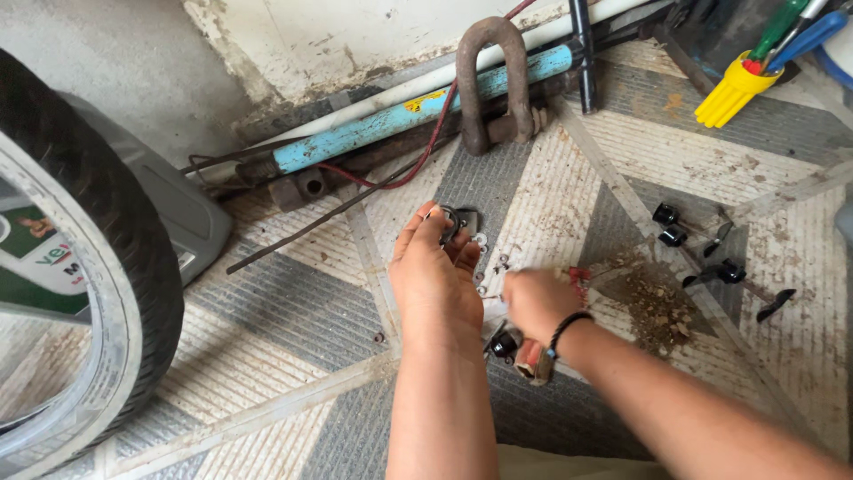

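Two hands work near the middle: the left hand (434, 283) and the right hand (536, 304). One tyre (133, 258) stands at the left. One blue pump (418, 111) and one rusty shackle (490, 84) lie far. One yellow brush (736, 89) sits far right. Two black caps (668, 224) lie right, close together.

The floor (293, 311) has grey and cream ribbed tiles in triangle pattern, dusty; a stained, peeling plaster wall (293, 44) stands behind, in daylight
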